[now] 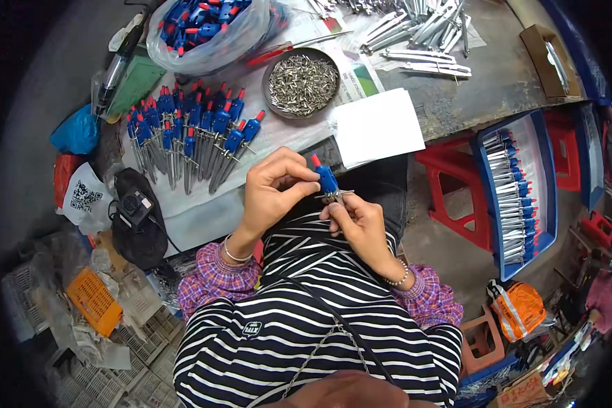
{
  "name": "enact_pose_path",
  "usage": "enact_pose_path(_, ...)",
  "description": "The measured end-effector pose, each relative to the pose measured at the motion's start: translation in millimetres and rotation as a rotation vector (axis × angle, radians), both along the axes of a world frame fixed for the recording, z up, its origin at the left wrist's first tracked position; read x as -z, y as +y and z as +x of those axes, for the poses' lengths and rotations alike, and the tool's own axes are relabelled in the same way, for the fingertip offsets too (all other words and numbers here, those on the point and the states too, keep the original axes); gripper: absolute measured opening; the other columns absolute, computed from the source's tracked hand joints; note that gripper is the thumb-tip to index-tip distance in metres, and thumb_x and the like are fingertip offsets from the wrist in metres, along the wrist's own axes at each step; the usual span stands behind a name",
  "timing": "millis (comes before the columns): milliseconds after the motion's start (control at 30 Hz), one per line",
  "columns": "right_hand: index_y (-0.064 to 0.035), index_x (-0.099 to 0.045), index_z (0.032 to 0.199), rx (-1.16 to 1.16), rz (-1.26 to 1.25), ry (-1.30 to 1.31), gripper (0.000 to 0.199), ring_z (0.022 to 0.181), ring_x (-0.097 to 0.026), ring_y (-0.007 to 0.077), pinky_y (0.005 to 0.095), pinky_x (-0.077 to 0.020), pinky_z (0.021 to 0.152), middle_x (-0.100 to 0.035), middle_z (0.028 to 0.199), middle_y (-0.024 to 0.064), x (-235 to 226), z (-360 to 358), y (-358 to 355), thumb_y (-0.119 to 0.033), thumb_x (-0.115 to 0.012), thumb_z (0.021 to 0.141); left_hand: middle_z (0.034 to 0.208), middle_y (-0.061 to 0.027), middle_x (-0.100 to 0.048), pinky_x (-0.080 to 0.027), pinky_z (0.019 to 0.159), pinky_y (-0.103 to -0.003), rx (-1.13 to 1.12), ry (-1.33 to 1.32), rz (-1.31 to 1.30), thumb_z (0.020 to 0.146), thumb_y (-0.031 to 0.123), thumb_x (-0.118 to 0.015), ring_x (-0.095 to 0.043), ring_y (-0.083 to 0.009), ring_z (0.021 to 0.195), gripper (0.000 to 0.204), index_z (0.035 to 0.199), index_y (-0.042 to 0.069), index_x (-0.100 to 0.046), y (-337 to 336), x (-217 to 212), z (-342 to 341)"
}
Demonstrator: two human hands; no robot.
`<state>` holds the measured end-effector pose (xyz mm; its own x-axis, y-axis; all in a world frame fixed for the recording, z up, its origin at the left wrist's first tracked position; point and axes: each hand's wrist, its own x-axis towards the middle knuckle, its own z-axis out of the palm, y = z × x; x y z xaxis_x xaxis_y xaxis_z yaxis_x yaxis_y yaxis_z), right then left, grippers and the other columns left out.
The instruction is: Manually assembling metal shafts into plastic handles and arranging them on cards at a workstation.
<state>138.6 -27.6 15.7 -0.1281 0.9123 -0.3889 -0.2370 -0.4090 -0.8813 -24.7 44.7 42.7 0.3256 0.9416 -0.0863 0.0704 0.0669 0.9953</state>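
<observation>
In front of my chest, both hands hold a small piece with a blue plastic head, a red tip and metal parts at its lower end [327, 179]. My left hand [272, 190] is closed, with thumb and index finger pinched at the side of the blue head. My right hand [362, 228] grips the metal lower end, its thumb and fingers pressed together; they hide part of it. Ahead to the left lie several like pieces [183, 126] with blue heads, red tips and long metal legs. Beyond my hands stands a round dark bowl [289, 115] of small metal pins.
A clear plastic bag [211, 60] holds many blue heads. White paper [379, 128] lies at the table edge. Loose metal legs [421, 34] are heaped behind. A blue tray [489, 197] of pieces rests by red stools [455, 194] on the right. A power screwdriver [115, 71] stands left.
</observation>
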Motion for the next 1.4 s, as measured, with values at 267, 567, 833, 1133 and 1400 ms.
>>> enact_pose_path(267, 0.0032, -0.061, 0.09, -0.032, 0.035, -0.055, 0.012, 0.056, -0.058, 0.007, 0.0202, -0.0484, 0.05, -0.065, 0.073, 0.0065, -4.9, -3.5, 3.1, -0.006, -0.054, 0.088, 0.083, -0.0031, -0.054, -0.041, 0.053, -0.014, 0.026, 0.069, -0.01, 0.069, -0.009, -0.07, -0.053, -0.0031, 0.067, 0.013, 0.079, -0.002, -0.066, 3.5, 4.5, -2.6)
enact_pose_path(567, 0.0036, -0.061, 0.092, -0.046, 0.054, -0.065, 0.013, 0.056, -0.058, 0.0078, 0.0206, -0.048, 0.05, -0.065, 0.073, 0.007, -4.9, -3.5, 4.4, -0.006, -0.054, 0.088, 0.076, -0.0017, -0.055, -0.037, 0.049, -0.015, -0.043, 0.08, 0.07, 0.066, -0.006, -0.072, -0.051, -0.0027, 0.061, 0.012, 0.076, -0.001, -0.067, 2.3, 5.4, -0.1)
enact_pose_path(833, 0.0053, -0.06, 0.091, -0.043, 0.121, -0.149, 0.013, 0.055, -0.057, 0.006, 0.0196, -0.0476, 0.05, -0.064, 0.073, 0.0053, -6.3, -3.2, 3.7, -0.005, -0.053, 0.089, 0.074, -0.0029, -0.054, -0.035, 0.048, -0.016, -0.062, 0.335, 0.235, 0.065, -0.006, -0.072, -0.049, -0.0045, 0.059, 0.012, 0.073, -0.001, -0.065, -0.1, -2.9, 3.6)
enact_pose_path(1133, 0.0045, -0.058, 0.106, -0.071, 0.265, -0.34, 0.021, 0.056, -0.059, 0.0088, 0.0205, -0.0486, 0.051, -0.065, 0.075, 0.0073, 2.8, -1.0, -1.8, -0.002, -0.055, 0.086, 0.075, -0.0034, -0.055, -0.037, 0.049, -0.017, -0.026, 0.325, 0.224, 0.066, -0.006, -0.071, -0.051, -0.0048, 0.06, 0.016, 0.078, 0.0, -0.064, -0.5, -0.7, 4.7)
enact_pose_path(1400, 0.0027, -0.059, 0.104, -0.041, 0.418, -0.458, 0.023, 0.057, -0.062, 0.0237, 0.0295, -0.0471, 0.05, -0.064, 0.073, 0.0143, -3.1, 3.4, 2.0, 0.0, -0.057, 0.081, 0.088, -0.0083, -0.062, -0.051, 0.071, -0.023, -0.026, -0.042, -0.316, 0.07, -0.008, -0.066, -0.06, -0.0125, 0.078, 0.035, 0.103, -0.001, -0.057, 7.8, -11.4, 6.3)
